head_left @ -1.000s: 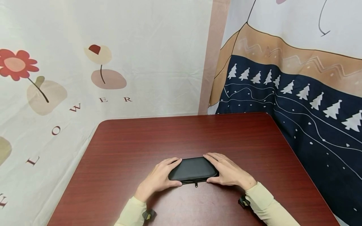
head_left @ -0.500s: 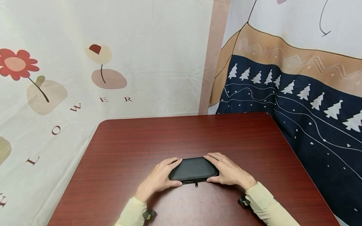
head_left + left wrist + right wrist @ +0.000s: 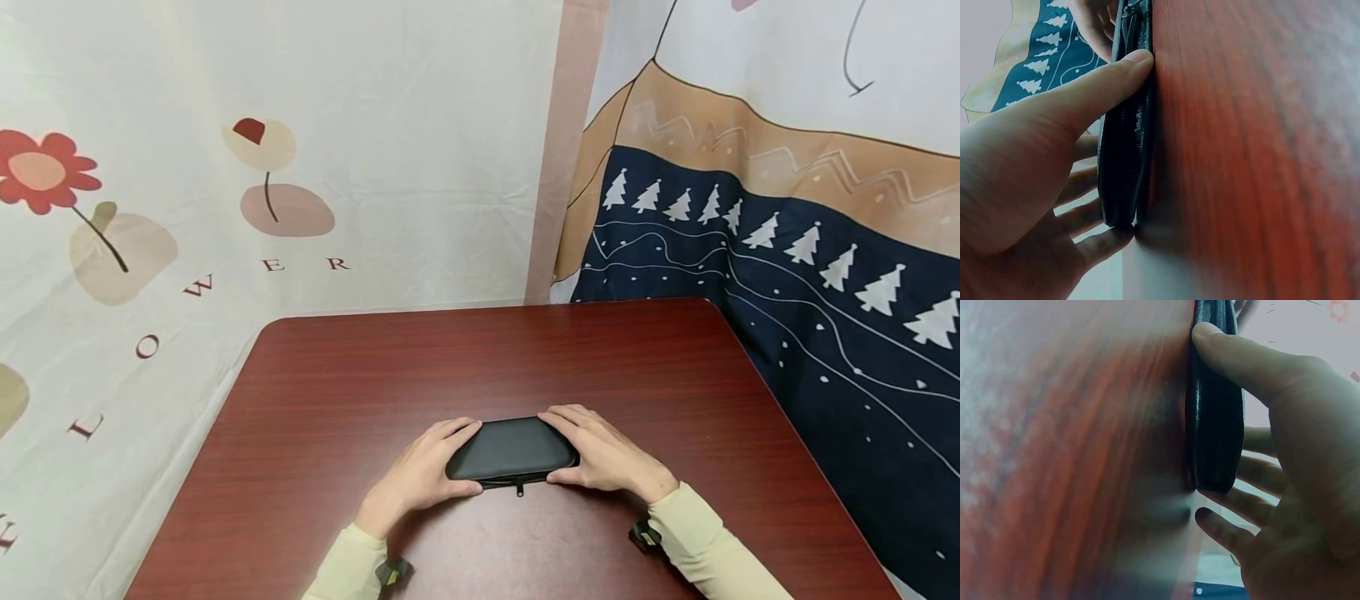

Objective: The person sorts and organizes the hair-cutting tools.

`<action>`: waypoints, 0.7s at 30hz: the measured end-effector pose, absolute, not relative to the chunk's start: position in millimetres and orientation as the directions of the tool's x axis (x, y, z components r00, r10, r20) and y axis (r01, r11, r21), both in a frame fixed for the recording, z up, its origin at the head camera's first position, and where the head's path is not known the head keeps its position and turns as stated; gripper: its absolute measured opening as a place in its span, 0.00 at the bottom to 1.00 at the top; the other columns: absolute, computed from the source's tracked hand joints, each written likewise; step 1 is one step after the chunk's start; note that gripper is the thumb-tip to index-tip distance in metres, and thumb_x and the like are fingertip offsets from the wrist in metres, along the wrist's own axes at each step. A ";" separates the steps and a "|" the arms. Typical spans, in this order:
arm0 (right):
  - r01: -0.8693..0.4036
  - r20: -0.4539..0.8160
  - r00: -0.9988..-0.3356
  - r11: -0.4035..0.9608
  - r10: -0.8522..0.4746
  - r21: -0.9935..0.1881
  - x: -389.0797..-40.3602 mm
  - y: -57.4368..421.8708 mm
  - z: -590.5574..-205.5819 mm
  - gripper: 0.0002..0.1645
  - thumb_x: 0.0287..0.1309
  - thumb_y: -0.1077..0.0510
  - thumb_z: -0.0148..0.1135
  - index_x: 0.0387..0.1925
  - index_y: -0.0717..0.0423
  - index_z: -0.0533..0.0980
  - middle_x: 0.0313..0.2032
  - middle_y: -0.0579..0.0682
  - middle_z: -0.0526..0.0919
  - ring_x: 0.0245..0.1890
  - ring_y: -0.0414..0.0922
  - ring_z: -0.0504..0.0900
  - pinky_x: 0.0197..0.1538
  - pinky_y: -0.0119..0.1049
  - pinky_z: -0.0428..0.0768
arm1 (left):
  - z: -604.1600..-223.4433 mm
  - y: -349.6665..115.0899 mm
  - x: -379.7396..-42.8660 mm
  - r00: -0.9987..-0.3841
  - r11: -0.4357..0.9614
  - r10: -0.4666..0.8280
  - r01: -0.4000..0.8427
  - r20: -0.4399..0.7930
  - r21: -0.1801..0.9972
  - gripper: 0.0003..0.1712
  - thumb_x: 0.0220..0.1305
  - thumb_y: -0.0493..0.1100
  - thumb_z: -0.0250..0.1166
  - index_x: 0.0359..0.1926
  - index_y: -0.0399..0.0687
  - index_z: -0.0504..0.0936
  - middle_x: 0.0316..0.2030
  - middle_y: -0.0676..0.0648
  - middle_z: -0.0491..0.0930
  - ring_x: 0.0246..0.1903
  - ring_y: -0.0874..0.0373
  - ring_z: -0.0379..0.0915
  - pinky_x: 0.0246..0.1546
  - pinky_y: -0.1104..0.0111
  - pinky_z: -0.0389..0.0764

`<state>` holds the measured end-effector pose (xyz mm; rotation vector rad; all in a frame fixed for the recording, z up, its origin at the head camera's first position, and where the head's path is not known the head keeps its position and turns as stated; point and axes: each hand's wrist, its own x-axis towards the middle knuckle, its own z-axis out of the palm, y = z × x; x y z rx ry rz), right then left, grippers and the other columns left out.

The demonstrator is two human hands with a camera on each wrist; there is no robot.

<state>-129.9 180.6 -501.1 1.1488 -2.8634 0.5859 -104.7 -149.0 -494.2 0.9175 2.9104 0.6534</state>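
Note:
A flat black zippered case point(image 3: 514, 448) lies on the reddish-brown table, its zipper pull point(image 3: 520, 491) hanging at the edge nearest me. My left hand point(image 3: 420, 468) grips the left end, thumb along the near edge and fingers round the far side. At the opposite end my right hand point(image 3: 609, 454) holds it the same way. In the left wrist view the thumb point(image 3: 1110, 84) presses the zippered side of the case point(image 3: 1124, 162). The right wrist view has the other thumb point(image 3: 1241, 359) against the case's side point(image 3: 1216, 425). The far fingers are partly hidden behind the case.
The wooden table point(image 3: 360, 375) has rounded far corners. Behind it hangs a pale curtain point(image 3: 420, 150) with flower prints. A navy and tan cloth point(image 3: 825, 317) with white trees hangs along the right side. A small dark device point(image 3: 394, 572) sits at the left wrist.

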 end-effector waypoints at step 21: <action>-0.658 0.124 -0.739 0.670 -0.662 -0.343 -131.7 181.3 -504.2 0.55 0.49 0.32 0.75 0.73 0.55 0.70 0.68 0.53 0.72 0.68 0.45 0.65 0.69 0.50 0.68 | -495.5 -145.3 -103.6 -0.806 0.696 0.560 0.584 0.194 0.417 0.58 0.43 0.65 0.79 0.73 0.44 0.73 0.67 0.43 0.73 0.68 0.49 0.62 0.63 0.50 0.74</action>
